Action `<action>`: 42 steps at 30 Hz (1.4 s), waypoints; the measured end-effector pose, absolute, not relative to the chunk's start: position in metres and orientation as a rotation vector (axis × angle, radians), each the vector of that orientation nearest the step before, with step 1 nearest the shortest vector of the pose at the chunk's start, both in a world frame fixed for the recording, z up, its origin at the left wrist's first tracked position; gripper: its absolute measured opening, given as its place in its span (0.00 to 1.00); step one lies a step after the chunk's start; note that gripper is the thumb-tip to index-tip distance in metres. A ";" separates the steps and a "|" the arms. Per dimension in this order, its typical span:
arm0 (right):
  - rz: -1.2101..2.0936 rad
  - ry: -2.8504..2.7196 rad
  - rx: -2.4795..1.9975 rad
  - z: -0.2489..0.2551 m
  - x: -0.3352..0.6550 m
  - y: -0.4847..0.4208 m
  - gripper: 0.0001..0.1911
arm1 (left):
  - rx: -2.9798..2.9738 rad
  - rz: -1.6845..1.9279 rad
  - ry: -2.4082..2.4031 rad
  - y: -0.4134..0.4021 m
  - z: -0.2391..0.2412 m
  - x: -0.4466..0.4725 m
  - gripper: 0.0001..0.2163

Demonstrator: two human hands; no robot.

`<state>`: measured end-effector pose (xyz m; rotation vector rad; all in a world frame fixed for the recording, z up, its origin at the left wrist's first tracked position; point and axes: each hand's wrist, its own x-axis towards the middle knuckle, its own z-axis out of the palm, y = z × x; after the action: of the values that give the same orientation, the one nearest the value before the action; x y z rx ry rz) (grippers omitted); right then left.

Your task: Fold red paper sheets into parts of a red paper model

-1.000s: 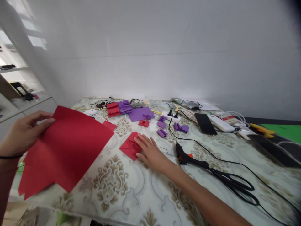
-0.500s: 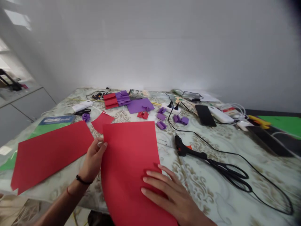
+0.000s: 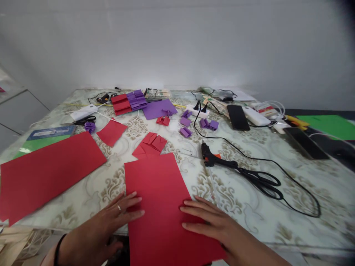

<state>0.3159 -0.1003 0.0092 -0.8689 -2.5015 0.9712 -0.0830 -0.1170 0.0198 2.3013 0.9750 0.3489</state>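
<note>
Hands: left hand (image 3: 122, 212) and right hand (image 3: 206, 221) flat, fingers extended, gripping nothing, pressing rectangular red paper sheet (image 3: 163, 195) at its side edges.
Location: sheet on patterned tabletop (image 3: 249, 210), near edge overhanging.
Technique: equal pressure on both sides should prevent sliding.

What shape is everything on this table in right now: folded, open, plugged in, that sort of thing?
Red sheet: flat, overhanging the table at its near edge, under both hands.
Left hand: open, palm down on sheet.
Right hand: open, palm down on sheet.
Folded red piece: creased, untouched.
Scissors: shut.
Phone: screen dark.
Power strip: two plugs in.
</note>
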 end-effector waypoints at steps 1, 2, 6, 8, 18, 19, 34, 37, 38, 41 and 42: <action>1.030 -2.452 -0.878 0.011 0.316 -0.100 0.28 | 2.326 0.379 0.942 -0.122 0.021 -0.080 0.40; 1.101 -2.388 -0.904 0.014 0.316 -0.099 0.22 | 2.339 0.450 0.921 -0.126 0.023 -0.075 0.39; 1.370 -2.046 -1.184 0.025 0.308 -0.097 0.12 | 2.278 0.588 0.960 -0.134 0.026 -0.054 0.30; 1.407 -1.923 -1.349 0.025 0.301 -0.095 0.16 | 2.215 0.627 1.048 -0.137 0.024 -0.048 0.31; 1.160 -1.681 -1.624 0.002 0.271 -0.067 0.27 | 1.757 0.668 1.470 -0.108 0.022 -0.025 0.15; 1.131 -1.711 -1.640 0.003 0.269 -0.064 0.28 | 1.751 0.667 1.468 -0.105 0.023 -0.023 0.16; 0.825 -1.738 -1.632 0.036 0.287 -0.034 0.17 | 1.517 0.660 1.601 -0.101 0.016 -0.021 0.19; 0.603 -1.704 -1.617 0.042 0.285 -0.035 0.17 | 1.472 0.638 1.595 -0.101 0.018 -0.019 0.20; 0.660 -1.776 -1.573 0.045 0.280 -0.040 0.23 | 1.472 0.629 1.593 -0.101 0.019 -0.018 0.21; 0.990 -1.899 -1.603 0.051 0.261 -0.055 0.44 | 1.484 0.610 1.585 -0.102 0.021 -0.015 0.21; 1.025 -1.892 -1.634 0.051 0.255 -0.059 0.46 | 1.491 0.605 1.584 -0.102 0.021 -0.014 0.21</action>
<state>0.2553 -0.0585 0.0515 -1.6344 -1.8923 1.0246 -0.0140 -0.1020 0.0214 1.4910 1.5844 0.6052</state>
